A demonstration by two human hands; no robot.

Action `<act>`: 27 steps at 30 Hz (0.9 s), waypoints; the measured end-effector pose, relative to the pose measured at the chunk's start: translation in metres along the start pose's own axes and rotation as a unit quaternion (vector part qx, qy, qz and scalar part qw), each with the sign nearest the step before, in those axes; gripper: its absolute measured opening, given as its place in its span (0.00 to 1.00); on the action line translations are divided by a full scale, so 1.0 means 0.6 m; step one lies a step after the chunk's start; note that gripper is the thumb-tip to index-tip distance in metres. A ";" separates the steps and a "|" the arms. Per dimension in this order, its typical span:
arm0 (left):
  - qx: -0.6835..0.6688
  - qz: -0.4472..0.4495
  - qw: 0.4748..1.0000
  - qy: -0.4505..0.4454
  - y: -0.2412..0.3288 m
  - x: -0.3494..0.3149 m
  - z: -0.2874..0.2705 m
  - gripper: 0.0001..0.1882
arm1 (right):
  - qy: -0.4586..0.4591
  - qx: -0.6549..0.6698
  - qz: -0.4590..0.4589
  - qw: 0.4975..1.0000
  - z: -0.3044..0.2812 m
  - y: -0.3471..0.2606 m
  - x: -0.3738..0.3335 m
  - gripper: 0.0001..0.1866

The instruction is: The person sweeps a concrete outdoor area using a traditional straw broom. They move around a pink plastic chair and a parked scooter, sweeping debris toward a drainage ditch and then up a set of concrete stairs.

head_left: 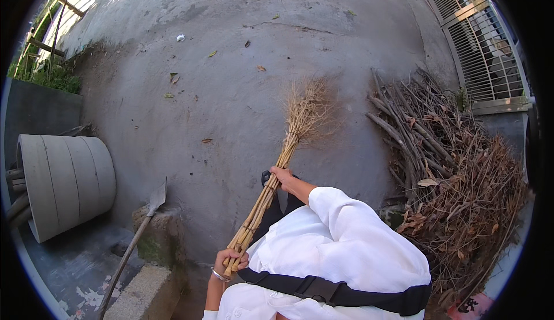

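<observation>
A long broom [267, 196] of bundled canes with a splayed twig head [311, 109] slants across the middle, its head far and its butt near me. My right hand [283, 177] is closed around the handle about midway along. Lower down, my left hand [231, 260], with a bracelet at the wrist, grips the butt end. The twig head lies over the concrete ground [231, 112], its right edge blurred. Scattered fallen leaves [206, 140] and a small white scrap [180, 38] dot the ground to its left.
A heap of dry branches [456, 187] lies at the right, below a metal gate [482, 43]. On the left, a pale ribbed barrel-like container [72, 179] rests on its side. A shovel [140, 228] leans by a stone block [161, 236]. Wooden rails [49, 47] stand far left.
</observation>
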State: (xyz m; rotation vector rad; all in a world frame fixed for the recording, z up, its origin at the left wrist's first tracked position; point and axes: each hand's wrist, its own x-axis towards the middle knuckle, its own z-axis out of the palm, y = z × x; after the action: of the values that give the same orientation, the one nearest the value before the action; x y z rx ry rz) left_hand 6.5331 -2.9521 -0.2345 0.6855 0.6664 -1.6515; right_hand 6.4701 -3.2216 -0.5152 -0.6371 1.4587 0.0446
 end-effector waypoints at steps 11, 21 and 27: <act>-0.034 0.165 0.983 0.078 -0.027 -0.046 0.161 0.40 | -0.254 -0.183 -0.138 0.940 0.252 -0.191 -0.130 0.13; -0.126 0.077 0.987 -0.062 0.015 0.108 0.317 0.43 | -0.178 -0.172 -0.214 0.945 -0.004 -0.435 -0.117 0.16; -0.125 -0.079 0.980 -0.130 0.095 0.310 0.350 0.41 | -0.024 -0.116 -0.133 0.984 -0.248 -0.523 0.024 0.11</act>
State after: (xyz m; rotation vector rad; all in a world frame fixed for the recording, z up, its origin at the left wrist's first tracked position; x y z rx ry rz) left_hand 6.5417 -3.2383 -0.2365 0.2343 0.7351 -1.7268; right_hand 6.4637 -3.5524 -0.4084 -1.0113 1.3224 0.0219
